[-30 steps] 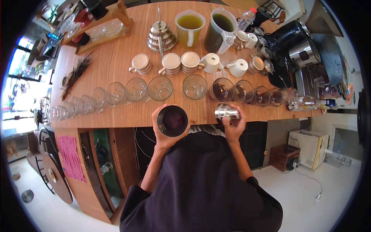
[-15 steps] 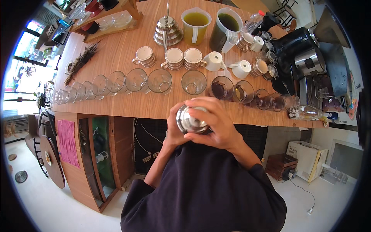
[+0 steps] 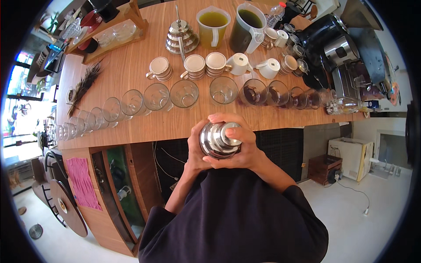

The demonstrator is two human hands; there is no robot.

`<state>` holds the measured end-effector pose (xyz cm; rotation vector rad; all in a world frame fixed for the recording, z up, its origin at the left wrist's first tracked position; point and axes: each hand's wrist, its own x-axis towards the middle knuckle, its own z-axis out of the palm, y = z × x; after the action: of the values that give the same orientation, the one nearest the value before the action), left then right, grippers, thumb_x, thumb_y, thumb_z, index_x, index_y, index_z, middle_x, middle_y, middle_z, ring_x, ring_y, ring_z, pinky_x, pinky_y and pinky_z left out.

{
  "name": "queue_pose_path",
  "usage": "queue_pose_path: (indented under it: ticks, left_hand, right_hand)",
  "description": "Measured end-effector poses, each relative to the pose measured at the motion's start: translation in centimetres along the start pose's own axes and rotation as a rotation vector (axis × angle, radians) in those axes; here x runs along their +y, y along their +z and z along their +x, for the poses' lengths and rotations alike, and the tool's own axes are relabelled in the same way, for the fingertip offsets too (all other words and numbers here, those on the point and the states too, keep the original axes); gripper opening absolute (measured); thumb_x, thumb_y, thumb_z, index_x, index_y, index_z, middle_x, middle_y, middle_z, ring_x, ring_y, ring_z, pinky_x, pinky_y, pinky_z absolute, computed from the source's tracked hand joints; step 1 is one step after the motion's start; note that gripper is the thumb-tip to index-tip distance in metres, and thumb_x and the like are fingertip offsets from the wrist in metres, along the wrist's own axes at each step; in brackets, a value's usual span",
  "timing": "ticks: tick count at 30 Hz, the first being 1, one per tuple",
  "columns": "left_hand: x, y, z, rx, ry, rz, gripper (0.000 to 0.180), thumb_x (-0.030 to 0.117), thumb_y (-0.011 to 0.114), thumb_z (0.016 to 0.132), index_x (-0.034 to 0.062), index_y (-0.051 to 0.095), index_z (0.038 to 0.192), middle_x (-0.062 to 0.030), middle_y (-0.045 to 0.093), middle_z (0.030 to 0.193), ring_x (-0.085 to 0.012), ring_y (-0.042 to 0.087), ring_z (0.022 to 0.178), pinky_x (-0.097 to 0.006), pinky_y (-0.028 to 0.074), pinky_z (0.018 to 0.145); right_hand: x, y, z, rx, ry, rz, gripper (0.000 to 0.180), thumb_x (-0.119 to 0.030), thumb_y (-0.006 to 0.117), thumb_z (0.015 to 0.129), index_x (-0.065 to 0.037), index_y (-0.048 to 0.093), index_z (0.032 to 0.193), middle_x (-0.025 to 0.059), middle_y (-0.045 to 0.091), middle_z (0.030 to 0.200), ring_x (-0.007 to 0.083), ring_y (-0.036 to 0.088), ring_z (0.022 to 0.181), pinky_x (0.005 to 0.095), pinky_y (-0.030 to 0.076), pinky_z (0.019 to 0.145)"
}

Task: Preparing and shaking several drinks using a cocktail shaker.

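Between my two hands, in front of my chest, is a shiny steel cocktail shaker [image 3: 215,141] with its stepped cap facing up. My left hand [image 3: 196,147] wraps its left side, fingers partly hidden behind it. On the other side my right hand [image 3: 245,147] grips the shaker, one finger over the cap and the thumb along the near side. Just beyond on the wooden table [image 3: 175,125] runs a row of drinking glasses. Nearest to the hands stands a clear glass [image 3: 223,91]; to its right a glass [image 3: 254,93] holds dark liquid.
Upturned cups [image 3: 194,65] stand behind the glasses. Farther back are a steel gooseneck kettle [image 3: 182,38], a pitcher of yellow-green liquid [image 3: 212,26] and a darker pitcher [image 3: 245,30]. A wooden rack [image 3: 118,33] is at far left, a black coffee machine [image 3: 326,41] at right.
The shaker stays in both hands; its cap now tilts more to the right and shows more clearly. My view has turned slightly, so the table appears shifted.
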<state>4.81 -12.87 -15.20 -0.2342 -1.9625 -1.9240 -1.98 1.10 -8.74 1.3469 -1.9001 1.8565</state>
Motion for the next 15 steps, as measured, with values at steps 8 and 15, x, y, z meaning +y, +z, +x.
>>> queue_pose_path:
  ticks: [8, 15]
  left_hand:
    - [0.5, -2.6, 0.6, -0.084, -0.042, 0.075, 0.082, 0.024, 0.088, 0.072, -0.0009, 0.048, 0.139, -0.0213, 0.067, 0.125, -0.032, 0.071, 0.108, -0.04, 0.056, 0.092]
    - [0.5, -2.2, 1.7, -0.091, 0.036, 0.144, 0.084, 0.024, 0.088, 0.071, -0.0005, 0.048, 0.14, -0.0205, 0.065, 0.129, -0.0338, 0.069, 0.114, -0.04, 0.055, 0.096]
  right_hand:
    - [-0.1, 2.6, -1.2, 0.084, 0.046, -0.078, 0.107, -0.009, 0.098, 0.064, -0.023, 0.028, 0.145, 0.0269, 0.051, 0.136, 0.0377, 0.059, 0.124, 0.046, 0.053, 0.099]
    - [-0.1, 3.0, -1.2, 0.21, 0.071, -0.156, 0.12, -0.012, 0.101, 0.06, -0.022, 0.021, 0.148, 0.0258, 0.05, 0.137, 0.0345, 0.059, 0.123, 0.0468, 0.052, 0.101]
